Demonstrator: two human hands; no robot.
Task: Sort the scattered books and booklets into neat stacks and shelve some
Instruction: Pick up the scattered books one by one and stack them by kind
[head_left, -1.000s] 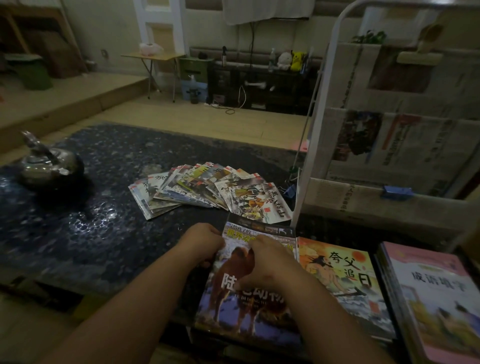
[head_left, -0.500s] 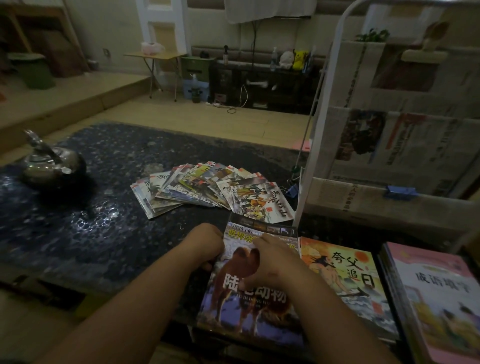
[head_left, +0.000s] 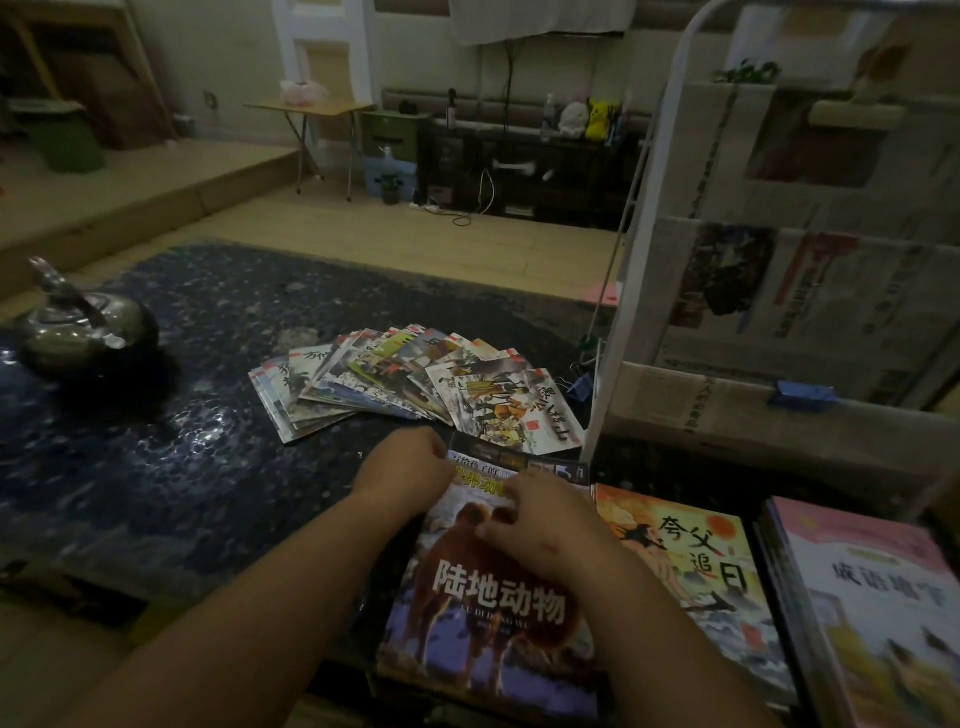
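"Camel book (head_left: 498, 613): where, and what has it?"

"Top of a stack on the dark table (head_left: 156, 467), right in front of me. My left hand (head_left: 402, 475) is curled round its far left edge. My right hand (head_left: 540, 525) sits knuckles-up on the cover, fingers bent. Pinching or only pressing, I cannot tell."

"Step, as you judge it?"

"Squaring this stack. A darker cover pokes out past the camel book's far edge, so the pile is not flush. I'd press down lightly with the right, draw the left edge in, tap the far edges level, and line it up with the orange book (head_left: 691, 571) just to its right. The covers look glossy and may slide, so go gently."

"Rest of the job?"

"The fanned booklets (head_left: 405, 384) lie beyond the camel book's far edge, unsorted. The pink book (head_left: 872, 597) is further right, past the orange one. The white rack (head_left: 639, 260) stands beyond the far right corner."

"Unclear?"

"My left fingertips are hidden. The stack's depth is unreadable. The near edge is cut off by my arms and the frame. The light is dim and the booklet titles are mostly illegible."
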